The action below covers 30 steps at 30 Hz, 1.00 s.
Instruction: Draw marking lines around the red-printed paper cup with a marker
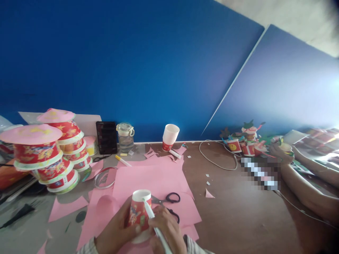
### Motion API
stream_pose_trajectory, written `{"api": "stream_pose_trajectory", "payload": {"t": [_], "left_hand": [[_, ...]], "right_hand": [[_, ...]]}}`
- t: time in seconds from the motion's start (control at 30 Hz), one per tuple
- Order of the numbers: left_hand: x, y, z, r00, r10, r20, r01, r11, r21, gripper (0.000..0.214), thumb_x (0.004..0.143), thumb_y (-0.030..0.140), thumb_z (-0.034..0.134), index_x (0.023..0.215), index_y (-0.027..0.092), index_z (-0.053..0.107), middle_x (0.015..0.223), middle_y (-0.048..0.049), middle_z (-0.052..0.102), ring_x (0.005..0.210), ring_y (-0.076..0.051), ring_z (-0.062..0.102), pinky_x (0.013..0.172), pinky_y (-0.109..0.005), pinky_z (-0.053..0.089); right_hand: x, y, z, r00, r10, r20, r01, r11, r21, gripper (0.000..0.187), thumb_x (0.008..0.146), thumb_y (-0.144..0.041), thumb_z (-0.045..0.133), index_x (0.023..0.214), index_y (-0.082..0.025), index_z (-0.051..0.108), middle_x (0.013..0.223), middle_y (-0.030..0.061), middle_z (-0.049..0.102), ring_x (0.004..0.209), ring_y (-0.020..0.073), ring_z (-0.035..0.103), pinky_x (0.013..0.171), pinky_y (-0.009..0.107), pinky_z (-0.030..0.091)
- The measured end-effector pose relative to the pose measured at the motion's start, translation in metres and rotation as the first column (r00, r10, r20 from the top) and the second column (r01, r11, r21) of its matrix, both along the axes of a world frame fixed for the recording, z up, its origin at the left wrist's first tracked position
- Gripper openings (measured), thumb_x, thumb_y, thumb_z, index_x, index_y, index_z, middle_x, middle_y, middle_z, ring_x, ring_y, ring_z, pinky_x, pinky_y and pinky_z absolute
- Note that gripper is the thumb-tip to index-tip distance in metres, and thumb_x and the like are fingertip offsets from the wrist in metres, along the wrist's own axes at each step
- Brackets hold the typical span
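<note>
My left hand [112, 234] is wrapped round a red printed paper cup [138, 211] held upside down over pink paper sheets [153, 180]. My right hand [168, 231] grips a white pen-like stick [153, 220] whose tip rests against the cup's side near its white base. Black-handled scissors [169, 199] lie on the pink paper just behind the cup. A pink paper circle [107, 204] lies to the left of the cup.
Stacks of red cups with pink paper lids [50, 151] stand at left. A dark phone [106, 137], glass jar [125, 137], stacked paper cups [169, 137] and a marker [122, 160] sit by the blue wall. Another person's arms [304, 183] and decorated cups [245, 143] are at right.
</note>
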<state>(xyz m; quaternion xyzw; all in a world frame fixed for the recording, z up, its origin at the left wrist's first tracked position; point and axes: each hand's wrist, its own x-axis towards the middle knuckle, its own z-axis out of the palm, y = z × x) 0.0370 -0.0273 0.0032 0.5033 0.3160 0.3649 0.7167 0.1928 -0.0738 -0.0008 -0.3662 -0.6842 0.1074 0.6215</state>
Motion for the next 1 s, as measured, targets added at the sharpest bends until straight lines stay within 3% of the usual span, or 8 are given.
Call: {"api": "stream_pose_trajectory", "payload": {"t": [0.2,0.37,0.7,1.0], "left_hand": [[0.000,0.001,0.001,1.000,-0.004,0.020,0.004,1.000,-0.014,0.066,0.050,0.032,0.075,0.106,0.022,0.041,0.095,-0.0045,0.056,0.087,-0.026,0.051,0.074,-0.037,0.043],[0.001,0.001,0.004,0.999,-0.021,0.032,0.022,0.999,-0.029,0.063,0.050,0.034,0.074,0.104,0.024,0.044,0.092,-0.0046,0.057,0.087,-0.028,0.052,0.074,-0.038,0.043],[-0.002,0.002,-0.002,0.997,0.003,0.074,0.003,0.997,-0.076,0.069,0.048,0.031,0.076,0.107,0.025,0.042,0.089,-0.0052,0.058,0.081,-0.027,0.053,0.070,-0.037,0.044],[-0.004,0.003,-0.009,0.998,-0.002,0.068,0.007,0.997,-0.078,0.069,0.049,0.028,0.076,0.108,0.025,0.040,0.089,-0.0044,0.057,0.082,-0.026,0.052,0.069,-0.037,0.044]], "right_hand": [[0.006,-0.001,0.000,0.999,0.042,-0.005,-0.043,0.996,-0.079,0.019,0.079,-0.032,0.050,0.090,-0.021,0.061,0.062,0.0034,0.063,0.053,0.0214,0.061,0.054,0.031,0.052],[0.011,-0.004,-0.004,0.998,-0.050,0.039,0.055,0.991,-0.118,0.021,0.078,-0.033,0.051,0.091,-0.022,0.062,0.066,0.0041,0.066,0.058,0.0228,0.064,0.053,0.028,0.053],[0.005,-0.004,0.007,0.994,-0.087,-0.065,0.075,0.982,-0.172,0.023,0.080,-0.038,0.048,0.087,-0.021,0.062,0.057,0.0014,0.063,0.045,0.0195,0.059,0.046,0.028,0.050],[0.005,0.000,0.001,0.995,-0.099,-0.011,0.098,0.993,-0.061,0.028,0.081,-0.042,0.044,0.084,-0.022,0.063,0.052,0.0003,0.062,0.043,0.0179,0.060,0.044,0.024,0.051]]}}
